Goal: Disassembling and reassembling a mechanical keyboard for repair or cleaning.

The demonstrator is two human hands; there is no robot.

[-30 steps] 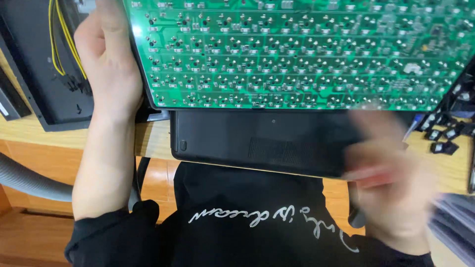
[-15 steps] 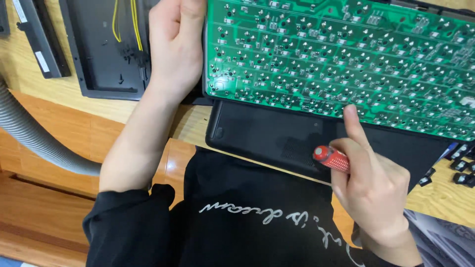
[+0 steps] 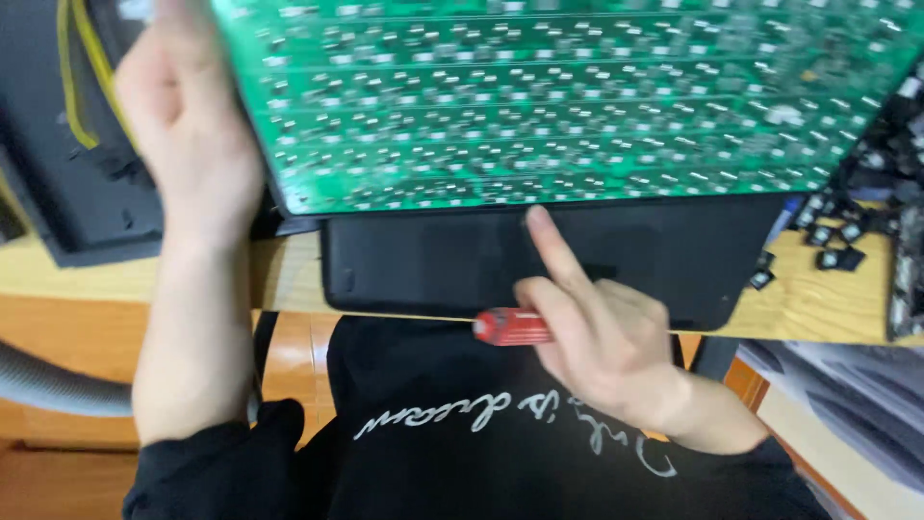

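A large green circuit board point(image 3: 539, 106) covered in rows of solder points fills the upper view, lifted above a black keyboard case point(image 3: 500, 260) on the wooden bench point(image 3: 828, 308). My left hand point(image 3: 188, 144) grips the board's left edge. My right hand point(image 3: 597, 337) is below the board's near edge, closed around a red-handled screwdriver point(image 3: 510, 326), with the index finger stretched up toward the board. The screwdriver's shaft is hidden by the hand.
A second black case with yellow wires point(image 3: 72, 125) lies at the left. Loose black keycaps point(image 3: 833, 246) are scattered at the right. A grey hose point(image 3: 48, 380) runs at lower left beside the bench edge.
My right hand came in blurred from the right, then settled holding the red screwdriver below the board. The view shifted, and the board now sits more level and closer.
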